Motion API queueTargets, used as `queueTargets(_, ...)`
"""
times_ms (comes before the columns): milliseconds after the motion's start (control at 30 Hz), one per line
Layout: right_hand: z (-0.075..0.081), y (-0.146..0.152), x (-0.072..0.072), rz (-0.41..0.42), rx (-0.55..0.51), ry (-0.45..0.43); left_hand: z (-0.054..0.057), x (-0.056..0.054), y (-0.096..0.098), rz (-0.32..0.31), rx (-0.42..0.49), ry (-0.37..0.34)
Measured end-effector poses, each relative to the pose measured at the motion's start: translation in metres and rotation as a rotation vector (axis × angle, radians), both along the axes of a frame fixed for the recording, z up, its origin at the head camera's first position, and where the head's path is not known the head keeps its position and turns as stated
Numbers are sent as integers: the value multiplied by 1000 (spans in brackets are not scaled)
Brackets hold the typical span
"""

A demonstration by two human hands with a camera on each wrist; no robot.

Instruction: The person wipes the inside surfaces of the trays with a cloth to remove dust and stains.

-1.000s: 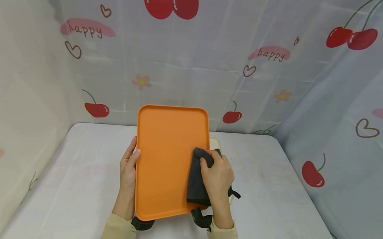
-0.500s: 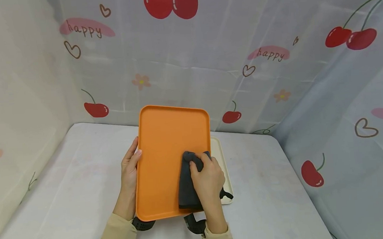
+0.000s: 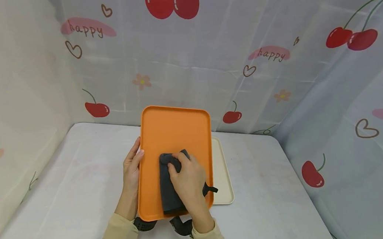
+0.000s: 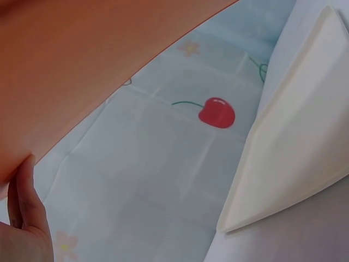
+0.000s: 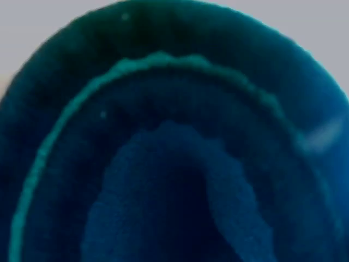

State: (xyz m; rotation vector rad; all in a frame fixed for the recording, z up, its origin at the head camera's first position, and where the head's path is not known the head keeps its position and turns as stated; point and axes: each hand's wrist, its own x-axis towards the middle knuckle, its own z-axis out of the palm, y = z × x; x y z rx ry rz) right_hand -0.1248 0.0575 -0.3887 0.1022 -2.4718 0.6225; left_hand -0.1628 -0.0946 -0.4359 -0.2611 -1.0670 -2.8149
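Observation:
An orange tray (image 3: 175, 131) is held up tilted toward the head camera, its inner face showing. My left hand (image 3: 132, 173) grips its left edge, thumb over the rim and fingers behind; the left wrist view shows the fingers (image 4: 27, 202) at the tray's underside (image 4: 82, 65). My right hand (image 3: 188, 175) pinches a bunched dark grey cloth (image 3: 169, 187) and presses it against the lower middle of the tray's face. Folds of the cloth (image 5: 169, 98) fill the right wrist view at close range, so the hand is hidden there.
A cream tray (image 3: 223, 176) lies on the white-covered table (image 3: 259, 188) behind and right of the orange one, partly hidden by it. Curtains printed with cherries (image 3: 232, 117) enclose the table at the back and sides.
My right hand has slid the cloth leftward across the orange tray, from its right edge to the lower middle. More of the cream tray shows now. My left hand keeps its grip.

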Motion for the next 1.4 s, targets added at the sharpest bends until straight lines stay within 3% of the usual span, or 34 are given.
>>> queueTargets(300, 6, -26, 3, 99, 125, 47, -2, 0, 5, -3, 20, -8)
queueTargets(467, 5, -33, 5, 132, 137, 61, -3, 0, 6, 9, 3, -5)
queueTargets(767, 3, -33, 6, 135, 123, 51, -6, 0, 6, 18, -20, 25)
queueTargets(967, 2, -29, 7, 137, 114, 19, -5, -1, 5, 1, 13, 48)
queueTargets(1167, 1, -20, 8, 122, 107, -7, -2, 0, 3, -15, 43, 29)
queueTargets(1400, 0, -2, 7, 68, 65, -33, -2, -1, -1, 25, 14, 5)
